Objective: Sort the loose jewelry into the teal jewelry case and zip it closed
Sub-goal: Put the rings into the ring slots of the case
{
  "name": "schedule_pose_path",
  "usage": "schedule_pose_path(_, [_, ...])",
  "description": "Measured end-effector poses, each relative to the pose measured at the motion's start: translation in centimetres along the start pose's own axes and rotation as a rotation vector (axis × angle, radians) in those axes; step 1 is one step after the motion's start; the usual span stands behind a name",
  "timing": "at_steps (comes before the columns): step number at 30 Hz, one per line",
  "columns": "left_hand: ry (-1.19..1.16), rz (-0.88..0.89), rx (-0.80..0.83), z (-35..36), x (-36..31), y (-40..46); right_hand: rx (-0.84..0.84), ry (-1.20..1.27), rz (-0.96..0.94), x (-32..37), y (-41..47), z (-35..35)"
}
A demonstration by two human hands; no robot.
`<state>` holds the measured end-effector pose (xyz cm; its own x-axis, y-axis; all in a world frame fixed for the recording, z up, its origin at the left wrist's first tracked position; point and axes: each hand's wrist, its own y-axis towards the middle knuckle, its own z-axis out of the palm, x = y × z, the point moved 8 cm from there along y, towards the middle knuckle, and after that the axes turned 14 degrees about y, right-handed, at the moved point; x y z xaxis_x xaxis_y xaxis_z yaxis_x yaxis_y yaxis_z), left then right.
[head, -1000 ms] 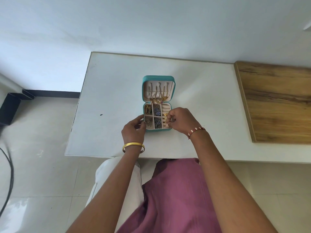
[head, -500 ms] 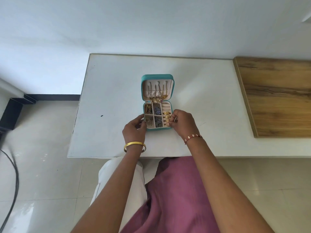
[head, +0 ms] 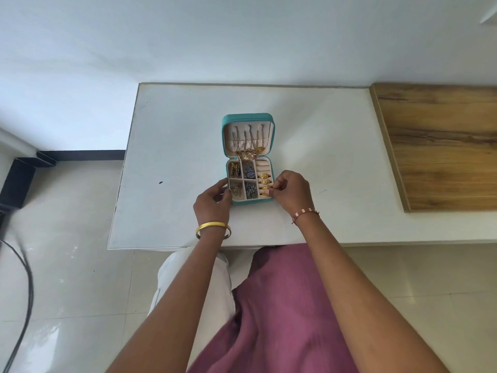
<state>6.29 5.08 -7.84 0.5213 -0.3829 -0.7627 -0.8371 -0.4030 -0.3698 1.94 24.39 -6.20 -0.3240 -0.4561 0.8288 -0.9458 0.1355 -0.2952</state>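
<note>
The teal jewelry case [head: 248, 117] lies open in the middle of the white table [head: 172, 125]. Gold necklaces [head: 248, 146] hang inside its raised lid. The tray's square compartments hold gold and dark earrings [head: 248, 170], and gold rings [head: 265, 175] sit in the ring rolls on the right. My left hand [head: 212, 203] grips the case's near left corner, thumb on the rim. My right hand [head: 291, 192] is at the near right edge, its fingertips pinching a gold ring [head: 267, 187] in the rolls.
A wooden board [head: 441, 146] covers the table's right end. A small dark speck [head: 160, 182] marks the table left of the case. A black cable [head: 24, 286] runs across the tiled floor at the left. My lap in purple cloth is below the table edge.
My right hand has drawn back toward the case's near right edge, uncovering more of the ring column. My left hand stays on the near left corner.
</note>
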Motion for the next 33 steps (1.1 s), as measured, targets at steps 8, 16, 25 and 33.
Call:
schedule_pose_path(8, [-0.019,-0.012,0.026,0.1,0.2,0.3,-0.191,0.197,-0.119,1.2,-0.5,-1.2])
schedule_pose_path(16, [0.008,-0.003,0.044,0.0,0.0,0.7,-0.209,0.347,-0.064,3.3,3.7,-0.3])
schedule_pose_path(25, [0.016,0.012,0.056,0.1,0.1,1.1,-0.154,0.395,-0.002,2.8,6.0,0.5])
schedule_pose_path(33, [0.011,0.034,0.044,0.1,0.4,0.9,-0.09,0.407,0.097,2.3,6.6,0.5])
